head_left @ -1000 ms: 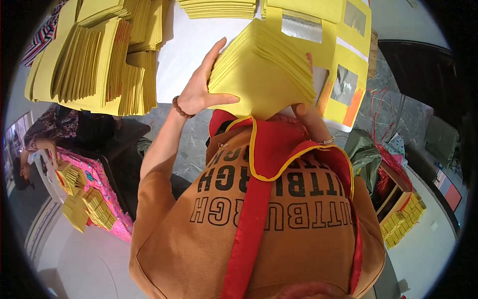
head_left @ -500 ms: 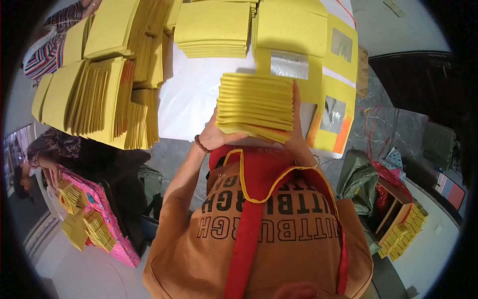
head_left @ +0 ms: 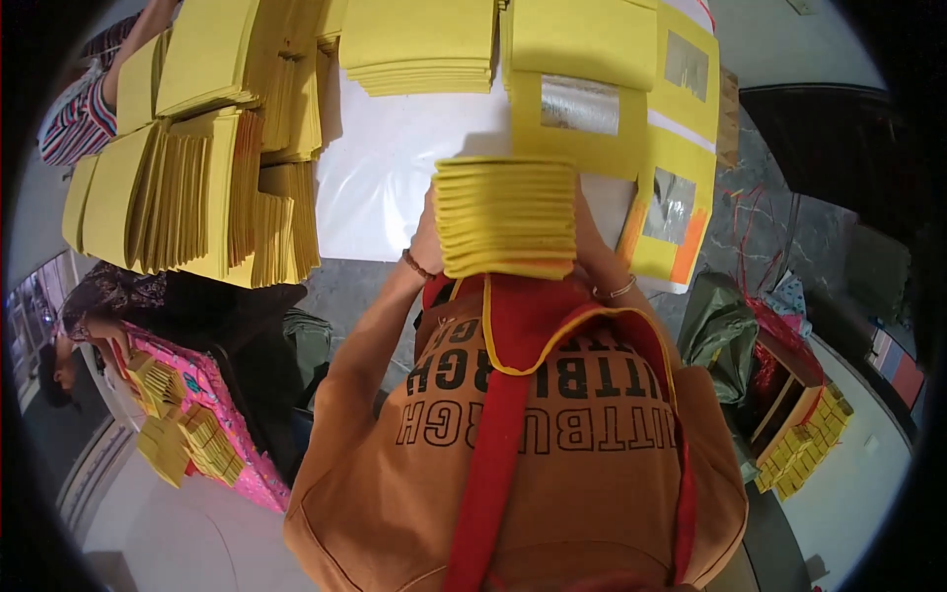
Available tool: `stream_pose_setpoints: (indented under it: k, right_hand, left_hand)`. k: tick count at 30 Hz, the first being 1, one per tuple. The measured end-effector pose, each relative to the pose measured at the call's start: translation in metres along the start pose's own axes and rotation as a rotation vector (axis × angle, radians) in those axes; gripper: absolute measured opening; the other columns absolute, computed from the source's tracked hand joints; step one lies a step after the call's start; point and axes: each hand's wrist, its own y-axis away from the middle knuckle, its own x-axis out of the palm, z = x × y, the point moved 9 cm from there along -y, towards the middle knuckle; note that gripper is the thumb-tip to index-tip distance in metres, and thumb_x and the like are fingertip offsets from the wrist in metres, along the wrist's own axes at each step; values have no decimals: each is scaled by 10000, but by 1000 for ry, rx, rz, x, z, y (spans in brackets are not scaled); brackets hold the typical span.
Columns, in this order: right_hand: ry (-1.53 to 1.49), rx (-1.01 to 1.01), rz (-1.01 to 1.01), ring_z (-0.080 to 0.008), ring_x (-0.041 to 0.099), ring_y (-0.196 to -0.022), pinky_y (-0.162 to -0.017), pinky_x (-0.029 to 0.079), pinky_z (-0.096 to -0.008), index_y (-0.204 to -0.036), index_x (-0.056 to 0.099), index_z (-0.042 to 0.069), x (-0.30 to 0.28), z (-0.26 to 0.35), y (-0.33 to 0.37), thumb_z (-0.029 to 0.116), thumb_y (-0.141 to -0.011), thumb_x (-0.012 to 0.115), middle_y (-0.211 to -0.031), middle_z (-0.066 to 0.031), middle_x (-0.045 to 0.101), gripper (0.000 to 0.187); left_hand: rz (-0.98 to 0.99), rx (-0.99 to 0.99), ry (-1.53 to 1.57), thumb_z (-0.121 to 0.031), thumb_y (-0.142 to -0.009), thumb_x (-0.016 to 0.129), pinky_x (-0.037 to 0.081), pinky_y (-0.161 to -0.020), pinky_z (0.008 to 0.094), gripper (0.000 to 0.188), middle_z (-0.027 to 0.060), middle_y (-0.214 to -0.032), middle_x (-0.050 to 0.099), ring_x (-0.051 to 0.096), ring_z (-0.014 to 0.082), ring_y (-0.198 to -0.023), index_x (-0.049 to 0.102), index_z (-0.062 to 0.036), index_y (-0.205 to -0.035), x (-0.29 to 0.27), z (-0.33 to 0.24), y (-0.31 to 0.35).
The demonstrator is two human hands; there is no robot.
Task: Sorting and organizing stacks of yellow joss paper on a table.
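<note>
The person's left hand and right hand are standing apart by the width of one bundle of yellow sheets, and they hold it between them, one hand against each side, in front of the chest. The fingers are mostly hidden by the bundle, so how much they are bent I cannot tell. The layers lie one over another and their near edges look quite even, so I judge that the squaring of this bundle is largely done; it is, however, not yet put down among the others. Straight ahead of the hands, beyond a bare part of the white table surface, there is a neat yellow pile, and to the left of the hands many yellow stacks stand close together, some fanned, which seem to be handled already, or waiting; the pictures do not decide this. To the right of the hands, near but not touched, a flat yellow piece with a silvery panel lies on the table. How many bundles are left in total, I cannot say.
</note>
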Motion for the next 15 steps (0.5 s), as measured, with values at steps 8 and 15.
stream_pose_setpoints:
  k: [8,15]
  right_hand:
    - [-146,73,-40,-197,456,-1109,-942,382,-322,-1269,303,13,0,28,-7,151,-658,767,-1195,-121,472,779]
    - [-623,280,50,-246,522,-1064,-899,446,-360,-1280,356,4,-2,1,7,252,-779,627,-1189,-141,503,621]
  left_hand:
    - [119,-147,149,-309,-723,693,291,-1002,385,747,160,-1259,423,391,299,-1165,321,-2,-1294,-9,-47,-4]
    - [-27,-221,164,-276,-698,692,353,-952,350,957,191,-1334,339,390,260,-1202,98,6,-1393,-30,-111,-5]
